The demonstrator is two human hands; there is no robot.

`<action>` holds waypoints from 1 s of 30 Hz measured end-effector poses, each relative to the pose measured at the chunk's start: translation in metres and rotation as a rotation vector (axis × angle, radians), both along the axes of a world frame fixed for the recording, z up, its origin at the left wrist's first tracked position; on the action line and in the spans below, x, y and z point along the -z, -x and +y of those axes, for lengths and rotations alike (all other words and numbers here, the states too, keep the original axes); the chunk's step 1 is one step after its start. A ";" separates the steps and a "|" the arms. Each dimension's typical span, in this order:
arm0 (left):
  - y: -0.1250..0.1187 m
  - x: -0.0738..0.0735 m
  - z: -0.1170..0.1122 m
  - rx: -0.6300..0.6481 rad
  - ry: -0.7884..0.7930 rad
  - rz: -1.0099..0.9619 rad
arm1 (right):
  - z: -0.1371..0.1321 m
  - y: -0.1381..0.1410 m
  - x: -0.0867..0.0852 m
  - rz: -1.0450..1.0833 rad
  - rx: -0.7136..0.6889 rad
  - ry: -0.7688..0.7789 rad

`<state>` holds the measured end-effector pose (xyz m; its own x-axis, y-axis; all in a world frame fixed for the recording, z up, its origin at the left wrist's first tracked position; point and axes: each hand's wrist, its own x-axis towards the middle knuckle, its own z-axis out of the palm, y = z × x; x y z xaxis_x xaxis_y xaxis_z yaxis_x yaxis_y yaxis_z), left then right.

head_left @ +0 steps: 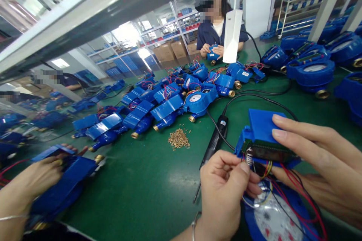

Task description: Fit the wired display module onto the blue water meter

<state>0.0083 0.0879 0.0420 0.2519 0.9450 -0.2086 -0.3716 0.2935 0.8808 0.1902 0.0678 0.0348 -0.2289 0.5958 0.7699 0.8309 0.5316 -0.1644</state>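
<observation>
My left hand (223, 192) is closed in a pinch at the lower end of a small metal coil spring (249, 157), among thin coloured wires (267, 169). The spring stands at the edge of a blue plastic housing (261, 120) with a dark circuit board inside. My right hand (319, 147) grips this housing, fingers on its top and the thumb side underneath, partly hidden. Below both hands lies a blue water meter (277, 214), its round dial facing up, with red, black and yellow wires looping over it.
A black electric screwdriver (213, 139) lies left of the housing, its cable running back. Small brass screws (178, 138) form a pile on the green table (147, 188). Several blue meters (166, 109) stand beyond. At left a co-worker's hand (39, 177) works on another meter; another person (217, 34) sits opposite.
</observation>
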 end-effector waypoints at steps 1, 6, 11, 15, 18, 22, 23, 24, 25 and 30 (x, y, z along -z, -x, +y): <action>0.000 0.000 0.000 -0.001 -0.003 0.006 | 0.000 0.000 0.000 0.006 0.000 -0.008; 0.001 0.002 -0.001 0.006 0.000 -0.001 | 0.002 -0.001 -0.004 0.045 -0.003 0.001; 0.003 0.002 0.000 0.023 -0.022 0.026 | 0.001 -0.001 0.000 0.050 0.002 0.033; 0.002 0.000 0.003 0.032 -0.042 0.070 | 0.001 -0.002 0.004 0.058 0.011 0.044; 0.000 -0.002 0.004 0.034 -0.029 0.078 | 0.003 -0.007 0.004 0.039 0.007 0.044; 0.001 -0.007 0.008 0.110 -0.004 0.055 | 0.008 -0.015 0.002 -0.007 -0.026 0.026; 0.002 -0.008 0.010 0.150 -0.013 0.057 | 0.009 -0.015 0.001 -0.006 -0.036 0.018; 0.002 -0.009 0.011 0.191 -0.027 0.070 | 0.009 -0.015 0.000 -0.002 -0.043 0.010; 0.003 -0.010 0.011 0.226 -0.045 0.094 | 0.009 -0.015 -0.001 -0.002 -0.046 0.006; 0.008 -0.011 0.010 0.264 -0.238 0.315 | 0.007 -0.010 -0.007 0.041 -0.024 0.069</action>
